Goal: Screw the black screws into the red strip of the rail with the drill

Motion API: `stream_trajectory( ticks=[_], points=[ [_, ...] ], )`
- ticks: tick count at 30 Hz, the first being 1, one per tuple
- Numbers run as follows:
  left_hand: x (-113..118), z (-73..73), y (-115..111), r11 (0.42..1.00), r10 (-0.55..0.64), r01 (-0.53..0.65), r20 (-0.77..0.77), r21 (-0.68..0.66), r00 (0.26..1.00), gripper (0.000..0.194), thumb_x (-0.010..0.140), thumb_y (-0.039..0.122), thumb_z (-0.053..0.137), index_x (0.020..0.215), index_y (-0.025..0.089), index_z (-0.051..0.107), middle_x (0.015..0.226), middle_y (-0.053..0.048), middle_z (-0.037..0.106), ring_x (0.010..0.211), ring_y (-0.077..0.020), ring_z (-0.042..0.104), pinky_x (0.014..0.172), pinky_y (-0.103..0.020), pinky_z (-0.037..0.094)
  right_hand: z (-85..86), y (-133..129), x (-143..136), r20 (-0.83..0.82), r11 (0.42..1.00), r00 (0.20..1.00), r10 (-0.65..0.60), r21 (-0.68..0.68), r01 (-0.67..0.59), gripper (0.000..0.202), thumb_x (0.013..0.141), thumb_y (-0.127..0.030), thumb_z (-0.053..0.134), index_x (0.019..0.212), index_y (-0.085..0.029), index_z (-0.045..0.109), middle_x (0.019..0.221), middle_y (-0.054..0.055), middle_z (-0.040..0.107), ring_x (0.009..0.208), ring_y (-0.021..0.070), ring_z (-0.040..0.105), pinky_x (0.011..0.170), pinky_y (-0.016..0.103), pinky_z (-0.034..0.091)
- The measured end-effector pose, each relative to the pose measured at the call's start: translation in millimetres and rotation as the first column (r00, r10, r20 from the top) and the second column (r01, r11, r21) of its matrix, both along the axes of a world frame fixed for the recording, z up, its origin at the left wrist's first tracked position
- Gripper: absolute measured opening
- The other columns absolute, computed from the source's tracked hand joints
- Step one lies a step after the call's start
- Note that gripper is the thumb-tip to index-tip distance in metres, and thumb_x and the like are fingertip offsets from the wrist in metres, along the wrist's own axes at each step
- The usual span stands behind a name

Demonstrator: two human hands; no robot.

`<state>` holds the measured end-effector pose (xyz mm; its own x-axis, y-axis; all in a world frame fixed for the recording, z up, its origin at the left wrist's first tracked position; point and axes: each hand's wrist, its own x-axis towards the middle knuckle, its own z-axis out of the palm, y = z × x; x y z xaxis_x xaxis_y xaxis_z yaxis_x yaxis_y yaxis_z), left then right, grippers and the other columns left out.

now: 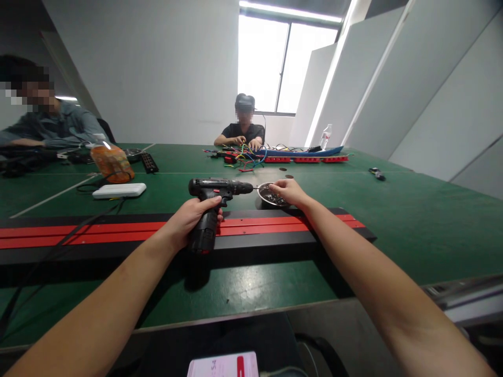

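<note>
My left hand is wrapped round the grip of a black cordless drill, its bit pointing right. My right hand has its fingertips pinched at the tip of the drill bit, just above a round metal bowl of small dark pieces, likely screws. Whatever sits between those fingertips is too small to make out. Below both hands lies a long black bar with a red strip along its top.
A white power bank, an orange drink bottle and a black cable are on the left. Farther back are coloured wires, red strips and a clear bottle. Two people sit at the green table.
</note>
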<state>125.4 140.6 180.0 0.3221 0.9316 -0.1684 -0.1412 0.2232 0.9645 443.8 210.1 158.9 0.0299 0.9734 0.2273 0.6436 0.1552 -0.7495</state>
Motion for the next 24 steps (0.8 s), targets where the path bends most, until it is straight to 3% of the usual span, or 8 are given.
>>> stream_trajectory(
  ticks=[14,24],
  points=[
    [-0.7,2.2,-1.4,1.0,0.009,-0.009,-0.021,-0.028,1.0,0.03,0.078,0.035,0.075,0.091,0.011,0.065,0.078,-0.008,0.067,0.061,-0.0166,0.066,0.056,-0.028,0.057,-3.7,4.4,5.6,-0.018,0.998,0.998,0.062,-0.007,-0.062,0.032,0.087,-0.041,0.063,0.09,-0.011,0.073,0.076,0.007,0.069,0.059,0.0124,0.053,0.048,0.021,0.036],
    [-2.5,2.5,0.0,0.999,-0.008,0.008,0.002,-0.045,1.0,0.029,0.077,0.034,0.076,0.089,0.01,0.066,0.077,-0.01,0.069,0.062,-0.0168,0.068,0.057,-0.026,0.057,4.8,-4.3,0.3,-0.06,0.998,0.997,0.056,-0.027,-0.058,0.033,0.086,-0.042,0.063,0.091,-0.011,0.075,0.083,0.008,0.073,0.065,0.0139,0.057,0.054,0.022,0.04]
  ],
)
